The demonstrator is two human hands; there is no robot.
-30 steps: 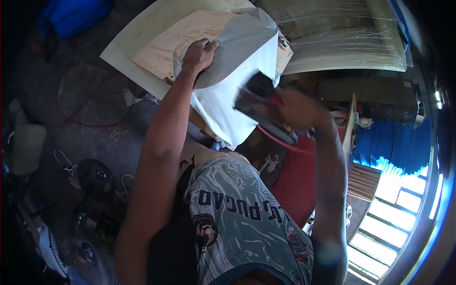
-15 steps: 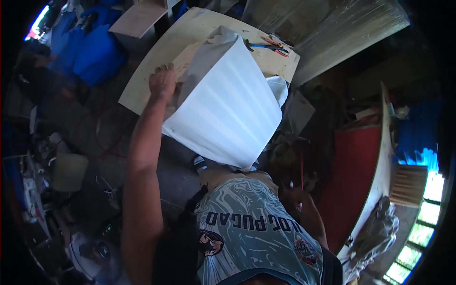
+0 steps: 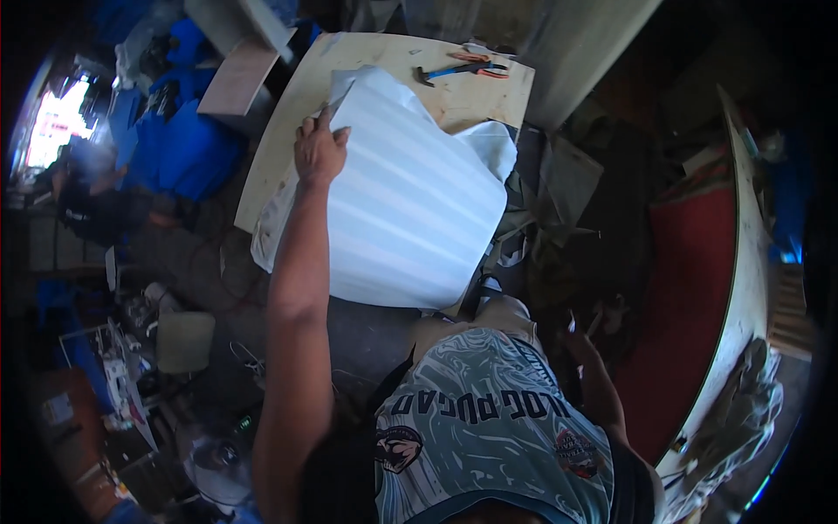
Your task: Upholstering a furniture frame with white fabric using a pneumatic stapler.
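A large white pliable sheet (image 3: 410,201), perhaps fabric or vinyl, lies over the pale plywood tabletop (image 3: 384,52) and hangs past its near edge. Its right corner is folded up, and its left side is creased. My left hand (image 3: 321,153) rests on the sheet's upper left part, thumb and fingers apart, palm down. Low on the right, beside my leg and away from the sheet, my right hand (image 3: 583,341) is in shadow. A small bright spot shows at its fingers; whether it holds anything is unclear.
A blue-handled hammer (image 3: 449,72) and an orange-handled tool (image 3: 484,61) lie at the table's far side. Plastic-wrapped panels (image 3: 585,61) stand behind right. A red panel (image 3: 685,297) stands at the right. A person (image 3: 92,188) is at far left, near blue sheeting (image 3: 188,148).
The raised white sheet has come down flatter on the table. My left hand has moved from beside it onto its upper left part. The view has shifted a little.
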